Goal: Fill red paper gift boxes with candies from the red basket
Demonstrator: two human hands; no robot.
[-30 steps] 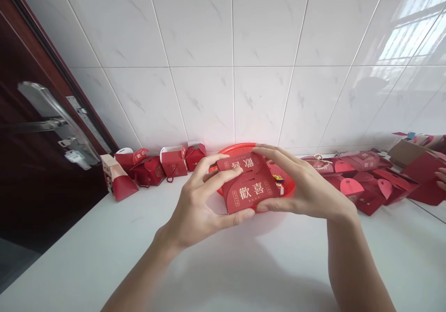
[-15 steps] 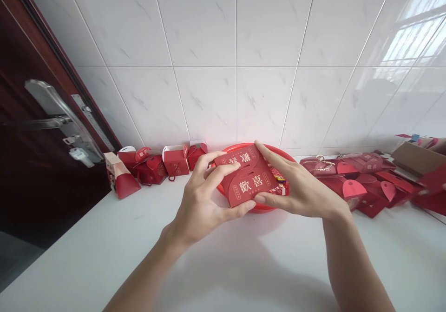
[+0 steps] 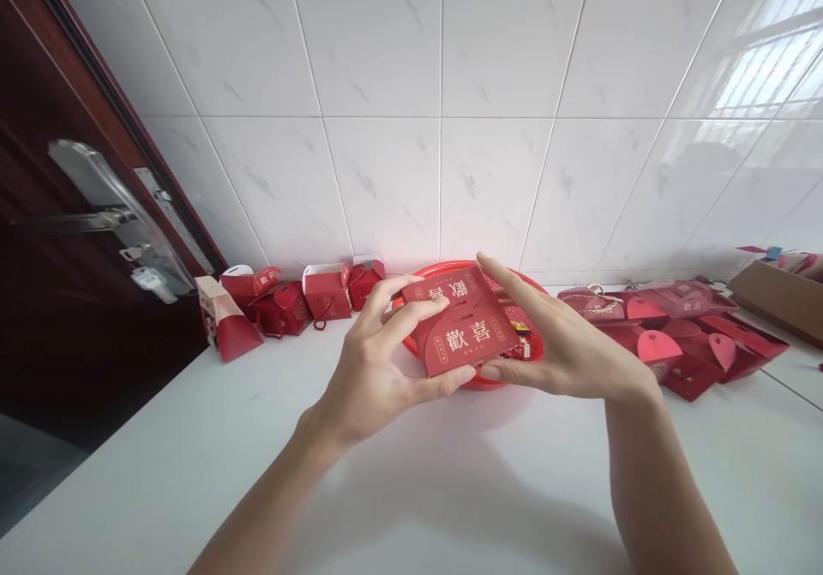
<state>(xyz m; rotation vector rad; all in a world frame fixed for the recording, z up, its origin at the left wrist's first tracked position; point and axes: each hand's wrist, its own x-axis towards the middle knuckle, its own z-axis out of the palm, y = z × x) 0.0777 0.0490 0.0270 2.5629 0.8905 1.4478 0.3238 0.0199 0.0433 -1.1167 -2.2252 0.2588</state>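
Observation:
A flat-topped red box [image 3: 469, 335] with pale Chinese characters and interlocked flaps is held above a red plastic basket [image 3: 447, 268]. My left hand [image 3: 376, 361] grips its left side, with the thumb at the near edge and fingers on the top and far edge. My right hand [image 3: 559, 344] is at the box's right side, fingers apart, its thumb tip by the near right corner; whether it touches the box is hard to tell. Wrapped sweets [image 3: 519, 344] show in the basket between the box and my right palm.
Small red boxes [image 3: 327, 292] stand along the tiled wall at the left. Several flat or folded red boxes [image 3: 694, 352] lie at the right, beside a brown carton [image 3: 781, 301]. A dark door with a metal handle [image 3: 96, 219] is at the far left.
My right hand has shifted slightly right, away from the box's right edge. A red item at the far right edge has left the view. The camera view has moved a little.

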